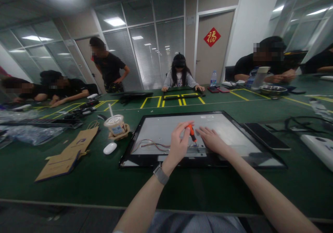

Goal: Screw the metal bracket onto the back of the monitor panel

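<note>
On the green desk [91, 188], straight in front of the person, a large flat panel [153, 125] lies with its pale metal face up, and the two hands work apart over it. The left hand [179, 140] is closed around the handle of an orange screwdriver [191, 131], which leans with its tip down at a metal strip [202, 150]; whether the tip sits in a screw head is too small to tell. If it does not, or if the lean takes it off line, a push or twist could make it skid, scoring the metal or chewing the screw. The right hand [212, 141] is spread flat on the panel, empty, its fingers close enough to the shaft that a slip that way could jab them. Too much weight from that palm might also flex the thin panel. Loose wires [153, 143] trail left of the strip and could snag under the left hand or be nicked. Just beyond the panel's left edge stands a drink cup [114, 124]; a careless elbow or a swung panel could tip it, sending liquid towards the wiring.
</note>
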`<state>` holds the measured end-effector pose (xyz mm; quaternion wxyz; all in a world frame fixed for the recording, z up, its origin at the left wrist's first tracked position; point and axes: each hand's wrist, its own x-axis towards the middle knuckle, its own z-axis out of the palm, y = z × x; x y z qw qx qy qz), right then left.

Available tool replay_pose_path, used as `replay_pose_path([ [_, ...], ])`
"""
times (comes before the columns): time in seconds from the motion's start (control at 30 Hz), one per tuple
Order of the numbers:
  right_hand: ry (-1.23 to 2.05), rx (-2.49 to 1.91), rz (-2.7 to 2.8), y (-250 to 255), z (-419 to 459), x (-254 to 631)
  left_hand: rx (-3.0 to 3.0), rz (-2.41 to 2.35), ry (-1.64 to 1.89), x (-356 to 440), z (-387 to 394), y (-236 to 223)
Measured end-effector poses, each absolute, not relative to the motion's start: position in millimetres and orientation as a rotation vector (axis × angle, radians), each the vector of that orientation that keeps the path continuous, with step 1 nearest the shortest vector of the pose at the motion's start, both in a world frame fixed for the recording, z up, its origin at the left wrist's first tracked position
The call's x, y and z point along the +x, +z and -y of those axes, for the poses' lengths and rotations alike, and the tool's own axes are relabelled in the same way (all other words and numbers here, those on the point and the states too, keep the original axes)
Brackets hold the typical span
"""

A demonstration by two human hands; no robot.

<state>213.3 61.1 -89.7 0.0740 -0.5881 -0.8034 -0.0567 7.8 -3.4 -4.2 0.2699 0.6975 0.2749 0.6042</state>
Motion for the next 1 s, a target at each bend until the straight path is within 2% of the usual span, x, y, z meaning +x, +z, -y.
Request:
replay_pose_path([
  [0.67, -0.200, -1.751, 2.427, -87.6, -59.6, 212.6, 1.883, -0.817, 1.661, 7.4, 2.2, -5.3],
  [1.0, -0.195, -1.769, 2.432, -86.8, -59.1, 212.0, 1.875, -0.730, 1.548, 8.1, -1.0, -7.8],
])
